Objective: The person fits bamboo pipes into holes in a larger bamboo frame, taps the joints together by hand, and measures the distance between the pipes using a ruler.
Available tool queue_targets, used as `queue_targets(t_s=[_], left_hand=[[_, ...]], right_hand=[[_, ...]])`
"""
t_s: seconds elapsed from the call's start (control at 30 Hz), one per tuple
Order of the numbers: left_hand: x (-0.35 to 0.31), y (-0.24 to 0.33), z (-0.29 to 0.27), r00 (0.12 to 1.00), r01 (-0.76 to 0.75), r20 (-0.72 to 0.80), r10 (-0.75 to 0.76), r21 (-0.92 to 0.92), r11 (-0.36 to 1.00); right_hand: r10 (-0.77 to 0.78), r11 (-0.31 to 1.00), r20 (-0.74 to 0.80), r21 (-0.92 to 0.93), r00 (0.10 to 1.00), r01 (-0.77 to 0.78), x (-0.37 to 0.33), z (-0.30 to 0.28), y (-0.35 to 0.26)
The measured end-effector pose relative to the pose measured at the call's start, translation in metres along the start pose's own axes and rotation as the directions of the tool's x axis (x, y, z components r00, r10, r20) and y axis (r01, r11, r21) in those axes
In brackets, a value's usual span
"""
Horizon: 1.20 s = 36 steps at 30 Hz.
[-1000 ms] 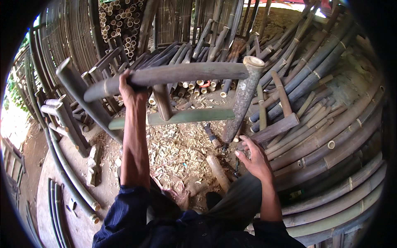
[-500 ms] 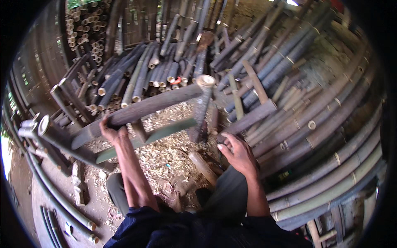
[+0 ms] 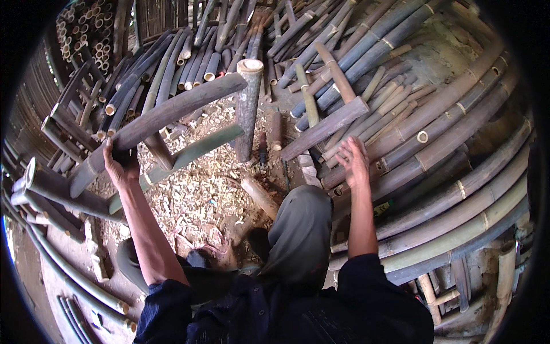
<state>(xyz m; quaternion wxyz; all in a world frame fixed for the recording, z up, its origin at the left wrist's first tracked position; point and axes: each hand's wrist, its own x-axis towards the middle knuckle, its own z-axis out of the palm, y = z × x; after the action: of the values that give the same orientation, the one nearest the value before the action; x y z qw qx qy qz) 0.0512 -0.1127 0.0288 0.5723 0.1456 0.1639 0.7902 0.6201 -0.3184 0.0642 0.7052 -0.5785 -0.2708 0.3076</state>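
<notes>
My left hand is closed around the dark top rail of a bamboo frame. That frame has a thick upright post with a pale cut end at its right, another post at its left, a green lower slat and a short brown crosspiece between rail and slat. Raised on the right, my right hand is empty with its fingers apart. It is nearest to a second bamboo frame piece, dark brown with two thinner bars leaning from it, but does not touch it.
Pale shavings cover the ground before my knees, with a short bamboo piece on them. Long bamboo poles lie along the right. Cut bamboo lengths are piled at the back. Two thin poles curve along the left.
My right hand has moved from beside the second frame piece's near end, rightward and up, and its fingers have opened. The view has shifted; my left hand still holds the rail.
</notes>
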Motion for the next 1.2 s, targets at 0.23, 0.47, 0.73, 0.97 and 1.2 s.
queue_targets(t_s=[0.23,0.47,0.73,0.97,1.2], left_hand=[[0.0,0.017,0.001,0.999,-0.01,-0.039,0.017,0.162,0.987],[0.018,0.018,-0.02,0.995,-0.071,0.092,0.05,0.237,0.969],[0.019,0.032,-0.02,0.987,0.013,0.144,-0.066,0.346,0.938],[0.01,0.051,-0.027,0.959,0.27,-0.066,-0.275,0.5,0.823],[0.001,0.046,-0.021,0.986,0.165,-0.061,-0.156,0.504,0.848]], right_hand=[[0.255,0.965,-0.145,-0.018,0.956,-0.261,0.115,-0.021,0.11],[-0.11,0.992,-0.391,0.01,0.914,0.124,0.22,0.018,0.12],[-0.145,0.888,-0.42,-0.455,0.896,-0.069,0.24,0.002,0.134],[-0.344,0.715,-0.317,-0.698,0.884,0.028,0.197,0.007,0.192],[0.027,0.865,0.569,-0.425,0.822,0.266,0.088,0.216,0.252]])
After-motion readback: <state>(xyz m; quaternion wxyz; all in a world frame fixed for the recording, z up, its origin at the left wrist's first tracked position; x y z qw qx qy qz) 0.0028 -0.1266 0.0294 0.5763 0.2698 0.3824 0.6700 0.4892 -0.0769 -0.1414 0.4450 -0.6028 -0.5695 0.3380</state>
